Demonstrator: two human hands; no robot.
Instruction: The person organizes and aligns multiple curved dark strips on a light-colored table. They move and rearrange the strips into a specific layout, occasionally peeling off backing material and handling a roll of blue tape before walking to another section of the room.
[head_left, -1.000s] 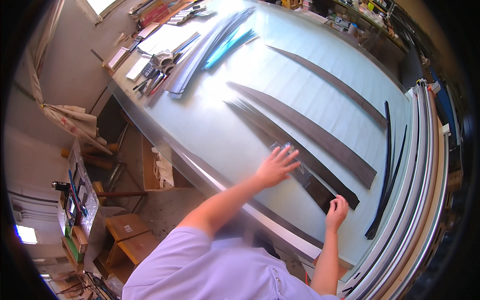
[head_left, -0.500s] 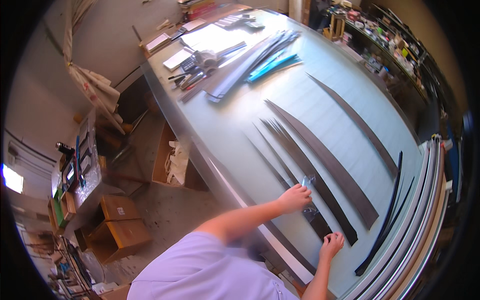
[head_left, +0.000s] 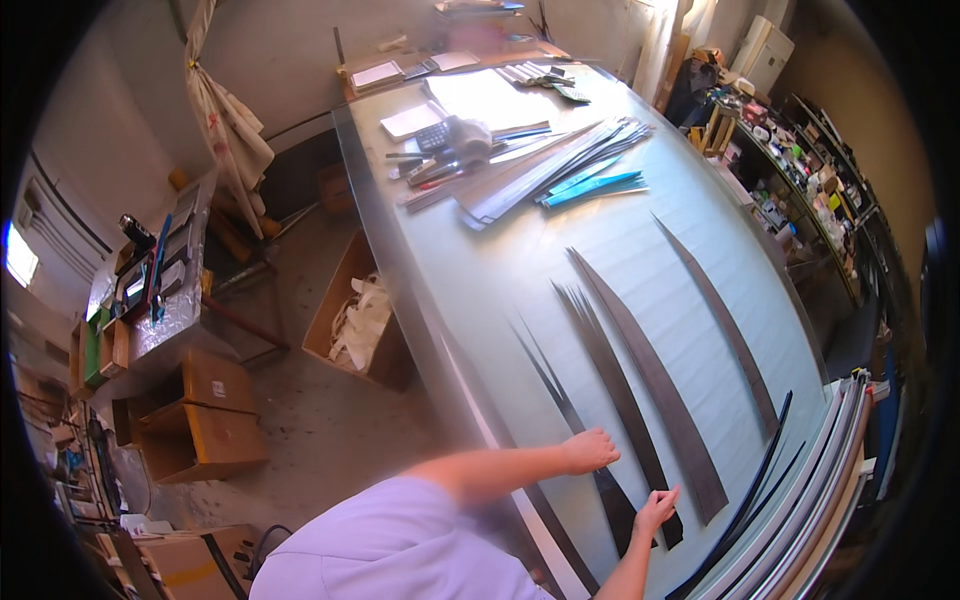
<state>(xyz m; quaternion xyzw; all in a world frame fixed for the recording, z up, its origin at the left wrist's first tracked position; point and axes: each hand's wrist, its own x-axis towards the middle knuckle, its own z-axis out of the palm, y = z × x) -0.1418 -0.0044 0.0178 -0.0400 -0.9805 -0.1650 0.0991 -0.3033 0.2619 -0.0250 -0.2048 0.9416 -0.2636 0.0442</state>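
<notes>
My left hand [head_left: 590, 452] is closed like a fist above a narrow dark strip [head_left: 612, 505] with a forked, pointed far end. Whatever it may hold is hidden. My right hand [head_left: 657, 507] has its fingers pressed together by the near ends of the strips; nothing between them can be made out. It partly covers a dark strip [head_left: 635, 435] whose far end splits into several points. To the right lie a wider dark curved strip [head_left: 660, 390] and a slimmer tapered strip [head_left: 722, 310].
The strips rest on a pale glass-like tabletop [head_left: 480, 300]. Long rails [head_left: 815, 510] and thin black strips [head_left: 750, 490] run along its right side. Farther off lie fanned strips [head_left: 560, 170], turquoise pieces [head_left: 595, 188] and a calculator [head_left: 433, 137]. Cardboard boxes [head_left: 205, 430] stand left on the floor.
The view has shifted. My left hand has drawn nearer my right hand and the strips' near ends. The clear, shiny film seen by my left hand no longer shows.
</notes>
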